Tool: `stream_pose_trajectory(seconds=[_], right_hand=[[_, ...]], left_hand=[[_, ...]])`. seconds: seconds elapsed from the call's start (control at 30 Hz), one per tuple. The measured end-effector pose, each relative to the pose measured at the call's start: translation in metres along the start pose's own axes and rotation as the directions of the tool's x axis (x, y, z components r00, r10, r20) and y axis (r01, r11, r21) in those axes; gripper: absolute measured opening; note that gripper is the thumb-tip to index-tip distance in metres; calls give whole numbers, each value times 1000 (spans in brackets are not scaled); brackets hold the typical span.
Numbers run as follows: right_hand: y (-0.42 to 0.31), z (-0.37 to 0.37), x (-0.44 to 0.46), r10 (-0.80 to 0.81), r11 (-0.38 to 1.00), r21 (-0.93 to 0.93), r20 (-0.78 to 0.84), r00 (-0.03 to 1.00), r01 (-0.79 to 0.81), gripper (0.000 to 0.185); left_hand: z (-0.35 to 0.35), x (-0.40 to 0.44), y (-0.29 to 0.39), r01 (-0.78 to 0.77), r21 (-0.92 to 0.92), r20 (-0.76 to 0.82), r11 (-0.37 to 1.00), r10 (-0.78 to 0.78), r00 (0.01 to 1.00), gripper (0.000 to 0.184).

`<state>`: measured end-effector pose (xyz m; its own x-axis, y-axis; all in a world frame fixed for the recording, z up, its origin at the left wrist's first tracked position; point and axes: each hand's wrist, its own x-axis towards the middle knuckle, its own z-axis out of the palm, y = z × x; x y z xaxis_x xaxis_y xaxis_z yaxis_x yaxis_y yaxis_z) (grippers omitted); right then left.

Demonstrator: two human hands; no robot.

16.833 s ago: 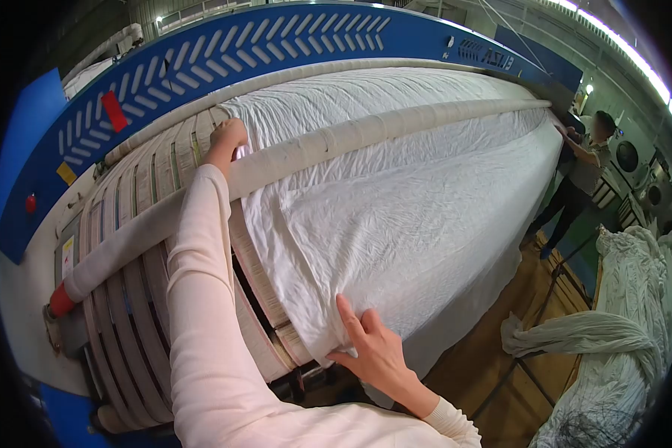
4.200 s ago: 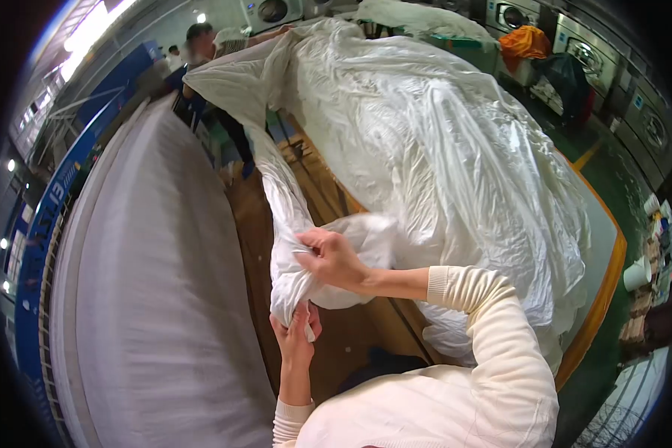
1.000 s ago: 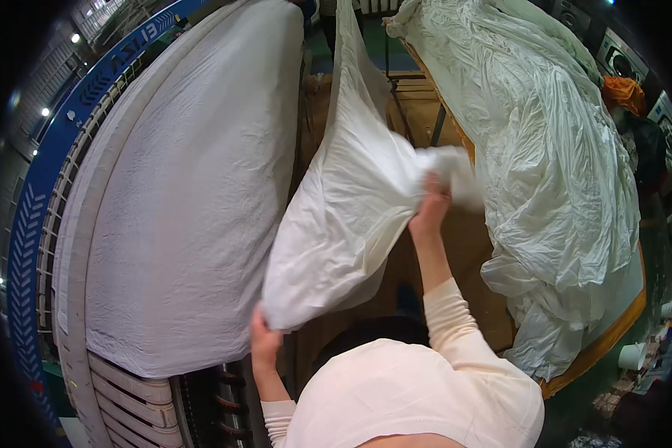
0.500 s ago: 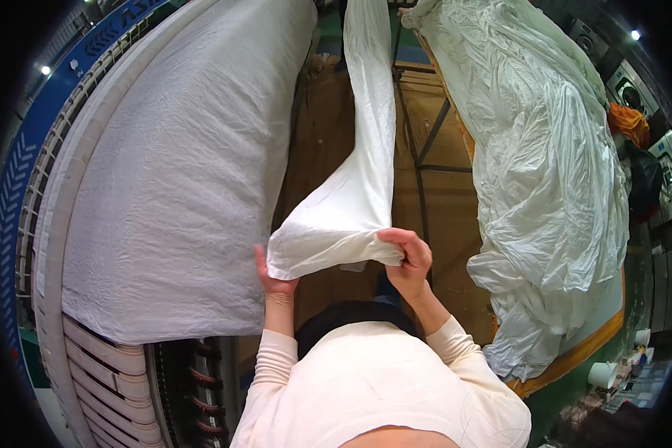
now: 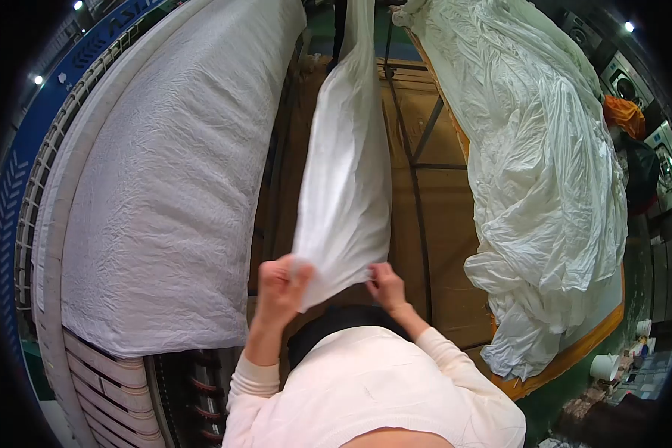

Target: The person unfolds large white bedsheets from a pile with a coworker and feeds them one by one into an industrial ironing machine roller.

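A long white sheet stretches away from me through the gap, its near end held up between my hands. My left hand grips its near left corner, fingers closed and slightly blurred. At the near right corner, my right hand pinches the edge of the cloth. The sheet hangs in lengthwise folds, and its far end runs out of view at the top. A person's dark-clothed leg stands beside that far end.
On my left, white cloth covers a long machine with slatted belts. A heap of crumpled white sheets lies on a wood-edged table to my right. Brown boards cover the floor. Washing machines and a white bucket stand further right.
The sheet's near end has gone from spread wide and folded over to hanging in lengthwise folds. My left hand has closed on its corner; my right hand has moved lower and slightly left.
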<state>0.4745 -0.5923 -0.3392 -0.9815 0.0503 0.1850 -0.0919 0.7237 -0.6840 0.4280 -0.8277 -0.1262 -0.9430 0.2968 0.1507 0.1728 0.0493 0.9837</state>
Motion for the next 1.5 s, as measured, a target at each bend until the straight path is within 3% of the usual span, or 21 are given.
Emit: stream_pose_trajectory(seconds=[0.1, 0.13, 0.2, 0.27, 0.33, 0.37, 0.43, 0.47, 0.5, 0.57, 0.6, 0.67, 0.7, 0.8, 0.87, 0.93, 1.13, 1.17, 1.27, 1.37, 1.5], right_hand=[[-2, 53, 0, -41, 999, 3, -18, 999, 41, 49], [-13, 56, -1, 36, 966, 256, 21, 999, -40, 52], [-24, 59, 1, 78, 965, 243, 78, 994, -95, 52], [-5, 83, -3, 156, 918, 346, 135, 979, -194, 50], [17, 95, -3, 237, 810, 491, 229, 944, -322, 48], [16, 84, -2, 343, 873, 341, 81, 936, -349, 40], [39, 63, -3, 454, 806, 504, -187, 871, -311, 27], [60, 50, 0, 624, 582, 764, -201, 756, -278, 21], [39, 3, 7, 640, 592, 771, -273, 719, -234, 16], [-3, -70, 13, 524, 653, 757, -465, 714, 13, 18], [-20, -92, 13, 451, 753, 658, -527, 720, 10, 19], [-50, -116, 9, 345, 793, 605, -547, 763, 76, 22], [-58, -118, 6, 312, 805, 588, -528, 790, 75, 22], [-67, -116, 5, 186, 866, 493, -472, 862, 83, 22], [-53, -102, -3, 96, 921, 381, -416, 905, 77, 21], [-37, -83, -14, 127, 939, 342, -260, 957, -32, 23], [44, -4, -39, 137, 990, -44, 91, 986, -134, 11], [46, 7, -37, 190, 981, -71, 200, 961, -179, 10], [43, 38, -36, -64, 995, -43, 446, 893, 92, 13], [-10, 62, -32, -295, 955, 166, 618, 729, 245, 19], [-87, 99, -15, -456, 890, 341, 683, 571, 303, 22]], left_hand=[[31, 14, 50, -273, -97, 161, 957, 286, 945, 26], [36, 17, 64, -341, -151, 187, 928, 366, 912, 26], [39, 16, 66, -442, -122, 184, 888, 458, 869, 35], [32, 10, 60, -456, -117, 272, 882, 470, 840, 37], [21, 2, 54, -417, -69, 201, 906, 422, 884, 29], [14, -4, 49, -396, -48, 163, 917, 398, 903, 26], [-6, -22, 33, -144, 85, -147, 986, 156, 977, 28], [-23, -29, 9, 1, 102, -279, 995, 27, 960, 29], [-33, -32, 5, 115, 148, -377, 982, -52, 925, 26], [-66, -55, -36, 252, 439, -413, 863, -56, 909, 20], [-73, -68, -58, 317, 566, -430, 761, -55, 901, 17], [-73, -88, -85, 477, 404, -498, 781, -249, 830, 10], [-72, -99, -99, 553, 315, -515, 771, -351, 782, 8], [-76, -113, -142, 447, 216, -508, 868, -291, 811, 7], [-80, -114, -145, 354, 310, -488, 882, -172, 856, 8], [-81, -106, -133, 248, 472, -485, 846, 15, 874, 9], [-42, -70, -51, 58, 359, -471, 931, 128, 873, 6], [-39, -66, -36, -14, 378, -420, 926, 185, 888, 5], [-51, -65, 8, -248, 605, -286, 756, 497, 819, 6], [-100, -92, 41, -163, 782, -318, 601, 611, 725, 9], [-167, -140, 63, 150, 917, -382, 371, 703, 600, 11]])
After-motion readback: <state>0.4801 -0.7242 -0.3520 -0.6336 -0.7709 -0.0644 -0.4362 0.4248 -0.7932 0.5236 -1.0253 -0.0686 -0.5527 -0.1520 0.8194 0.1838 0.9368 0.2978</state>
